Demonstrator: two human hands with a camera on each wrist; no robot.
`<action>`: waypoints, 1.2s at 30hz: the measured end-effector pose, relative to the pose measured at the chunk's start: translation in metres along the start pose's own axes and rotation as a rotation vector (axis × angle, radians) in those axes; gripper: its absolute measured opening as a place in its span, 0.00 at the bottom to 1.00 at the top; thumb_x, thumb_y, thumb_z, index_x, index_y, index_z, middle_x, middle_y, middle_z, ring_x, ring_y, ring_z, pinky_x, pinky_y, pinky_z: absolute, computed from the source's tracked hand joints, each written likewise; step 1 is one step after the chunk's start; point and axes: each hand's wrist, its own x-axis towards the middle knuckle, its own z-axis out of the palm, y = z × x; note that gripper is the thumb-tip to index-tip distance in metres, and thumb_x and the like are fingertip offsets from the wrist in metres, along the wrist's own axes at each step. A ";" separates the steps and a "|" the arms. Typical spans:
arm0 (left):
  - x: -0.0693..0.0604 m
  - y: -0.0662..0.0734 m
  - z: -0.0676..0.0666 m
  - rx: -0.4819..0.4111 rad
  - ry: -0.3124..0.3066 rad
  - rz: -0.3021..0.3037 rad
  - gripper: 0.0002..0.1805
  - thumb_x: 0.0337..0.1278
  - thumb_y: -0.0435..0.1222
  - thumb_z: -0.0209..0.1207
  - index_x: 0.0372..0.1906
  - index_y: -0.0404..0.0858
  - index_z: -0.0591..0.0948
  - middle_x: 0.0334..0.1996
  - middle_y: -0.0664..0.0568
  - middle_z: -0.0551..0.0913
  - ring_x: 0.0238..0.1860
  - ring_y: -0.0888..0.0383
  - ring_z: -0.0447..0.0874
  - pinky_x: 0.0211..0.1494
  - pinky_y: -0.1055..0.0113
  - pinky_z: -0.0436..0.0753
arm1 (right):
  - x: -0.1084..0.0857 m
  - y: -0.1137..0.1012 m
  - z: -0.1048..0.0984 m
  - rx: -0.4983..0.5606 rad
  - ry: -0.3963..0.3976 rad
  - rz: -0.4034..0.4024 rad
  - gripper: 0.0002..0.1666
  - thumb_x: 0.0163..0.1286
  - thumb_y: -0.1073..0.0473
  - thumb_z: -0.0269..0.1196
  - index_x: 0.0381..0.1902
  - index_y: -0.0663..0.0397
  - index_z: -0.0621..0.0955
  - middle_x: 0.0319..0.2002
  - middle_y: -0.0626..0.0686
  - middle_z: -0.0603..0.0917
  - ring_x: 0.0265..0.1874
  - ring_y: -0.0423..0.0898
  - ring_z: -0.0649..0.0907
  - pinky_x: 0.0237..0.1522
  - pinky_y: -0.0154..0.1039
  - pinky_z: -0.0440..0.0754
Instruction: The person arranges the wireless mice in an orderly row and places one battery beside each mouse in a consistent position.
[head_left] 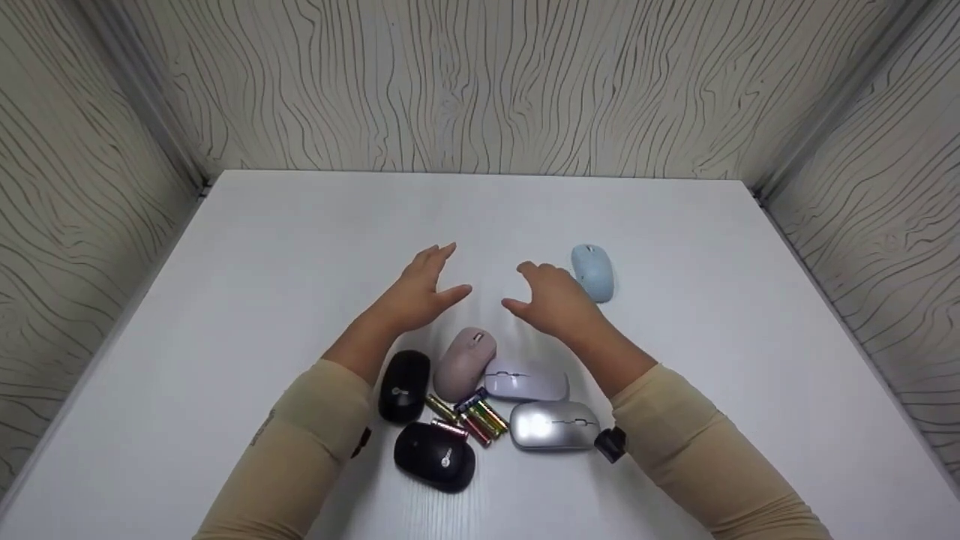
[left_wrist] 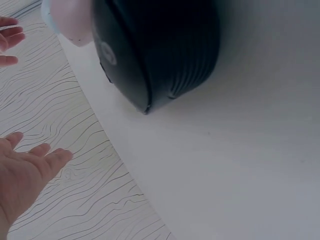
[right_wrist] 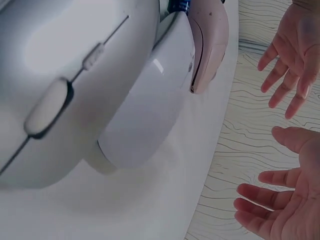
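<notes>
Both hands hover above the white table, palms facing each other and holding nothing. My left hand (head_left: 417, 295) has its fingers stretched out, beyond a pink mouse (head_left: 463, 365) and a black mouse (head_left: 405, 387). My right hand (head_left: 556, 300), its fingers loosely bent, is nearest to a light blue mouse (head_left: 594, 273) and covers part of that mouse's edge in the head view. Between the forearms lie a lilac mouse (head_left: 528, 381), a silver mouse (head_left: 551, 426) and a second black mouse (head_left: 433, 456). Several batteries (head_left: 480, 417) are heaped among them.
The white table (head_left: 300, 225) ends at a wood-patterned back wall (head_left: 480, 82), with similar panels at both sides. A black strap piece (head_left: 611, 444) shows at the right sleeve, close to the silver mouse.
</notes>
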 end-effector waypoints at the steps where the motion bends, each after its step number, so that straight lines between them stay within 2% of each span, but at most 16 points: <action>1: -0.001 -0.001 0.001 0.000 -0.002 -0.003 0.41 0.57 0.56 0.52 0.72 0.52 0.47 0.71 0.46 0.45 0.71 0.48 0.42 0.67 0.49 0.53 | -0.001 -0.003 0.002 0.001 -0.013 -0.005 0.38 0.61 0.42 0.59 0.63 0.58 0.66 0.58 0.62 0.72 0.58 0.59 0.71 0.57 0.52 0.69; 6: -0.005 -0.006 0.004 0.001 -0.017 0.011 0.41 0.58 0.56 0.52 0.72 0.51 0.48 0.71 0.45 0.45 0.71 0.48 0.42 0.67 0.48 0.53 | -0.007 -0.014 0.015 -0.008 -0.066 -0.048 0.38 0.61 0.42 0.60 0.63 0.57 0.67 0.58 0.62 0.72 0.58 0.57 0.71 0.58 0.50 0.68; 13: -0.012 -0.012 0.008 -0.007 -0.038 0.051 0.42 0.58 0.56 0.51 0.72 0.49 0.48 0.71 0.43 0.45 0.71 0.46 0.42 0.67 0.48 0.53 | -0.013 -0.025 0.031 -0.038 -0.085 -0.110 0.36 0.61 0.42 0.60 0.61 0.58 0.70 0.53 0.61 0.76 0.53 0.56 0.75 0.54 0.49 0.72; 22: -0.016 -0.017 0.014 -0.007 -0.054 0.042 0.41 0.58 0.56 0.51 0.72 0.48 0.48 0.71 0.44 0.45 0.71 0.47 0.41 0.68 0.48 0.51 | -0.020 -0.036 0.047 -0.097 -0.128 -0.217 0.36 0.55 0.39 0.62 0.55 0.57 0.73 0.40 0.57 0.77 0.37 0.50 0.79 0.41 0.46 0.77; 28: -0.014 -0.021 0.018 -0.014 -0.058 0.043 0.41 0.58 0.57 0.50 0.72 0.49 0.48 0.71 0.44 0.45 0.71 0.47 0.42 0.68 0.48 0.52 | -0.023 -0.040 0.057 -0.110 -0.171 -0.207 0.42 0.54 0.34 0.62 0.60 0.53 0.71 0.46 0.58 0.74 0.42 0.51 0.78 0.45 0.47 0.77; 36: -0.013 -0.024 0.019 -0.028 -0.067 0.058 0.42 0.57 0.59 0.49 0.72 0.49 0.48 0.71 0.44 0.44 0.71 0.48 0.40 0.67 0.47 0.50 | -0.017 -0.040 0.058 -0.073 -0.174 -0.218 0.38 0.57 0.40 0.62 0.61 0.53 0.71 0.50 0.58 0.73 0.48 0.53 0.76 0.51 0.46 0.74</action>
